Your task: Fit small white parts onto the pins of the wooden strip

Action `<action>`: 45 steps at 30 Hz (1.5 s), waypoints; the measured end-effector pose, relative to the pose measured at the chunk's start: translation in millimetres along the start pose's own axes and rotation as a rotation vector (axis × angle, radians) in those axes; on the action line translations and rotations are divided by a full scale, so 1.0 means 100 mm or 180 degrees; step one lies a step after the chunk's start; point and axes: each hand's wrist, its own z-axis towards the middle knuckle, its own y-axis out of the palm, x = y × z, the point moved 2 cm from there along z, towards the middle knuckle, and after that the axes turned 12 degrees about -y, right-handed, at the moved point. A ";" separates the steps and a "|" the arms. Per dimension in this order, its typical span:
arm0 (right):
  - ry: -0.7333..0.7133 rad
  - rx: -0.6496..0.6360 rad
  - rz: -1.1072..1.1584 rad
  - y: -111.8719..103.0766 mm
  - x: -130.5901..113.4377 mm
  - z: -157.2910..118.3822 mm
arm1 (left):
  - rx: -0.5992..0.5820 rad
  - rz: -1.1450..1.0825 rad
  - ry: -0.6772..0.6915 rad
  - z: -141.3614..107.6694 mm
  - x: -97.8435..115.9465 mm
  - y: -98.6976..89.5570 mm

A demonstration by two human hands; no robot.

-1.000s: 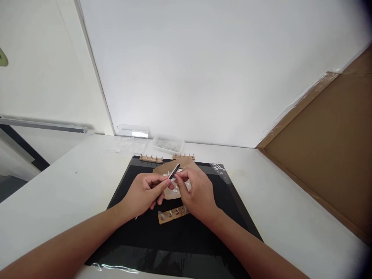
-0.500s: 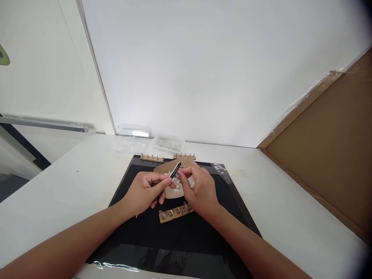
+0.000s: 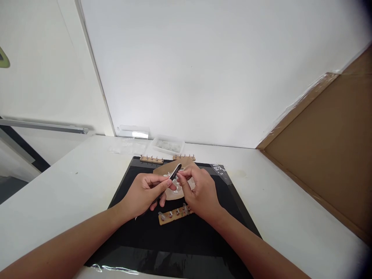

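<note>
On my feed, the black stick has rolled slightly, showing less white; I read that as fine repositioning. My left hand grasps it above the brown sheet; whether my right hand's curled fingers grip anything, I cannot tell.

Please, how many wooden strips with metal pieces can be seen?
3. The near strip lies on the black mat, its right end hidden by the right hand; the far-left strip and far-right strip lie along the mat's far edge.
</note>
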 end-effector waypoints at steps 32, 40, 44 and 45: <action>0.0115 0.0120 -0.0116 -0.03 0.08 0.01 | 0.0071 0.0141 -0.0033 0.02 -0.07 0.01; -0.0045 -0.0026 -0.0053 -0.02 -0.01 0.02 | 0.0568 0.1031 0.0571 -0.03 -0.01 -0.02; 0.0089 0.0084 0.0038 -0.02 -0.01 0.02 | 0.0794 0.1391 0.1139 -0.07 0.03 0.00; 0.0107 0.0047 0.0102 -0.02 -0.02 0.02 | 0.0846 0.1452 0.1229 -0.07 0.03 0.00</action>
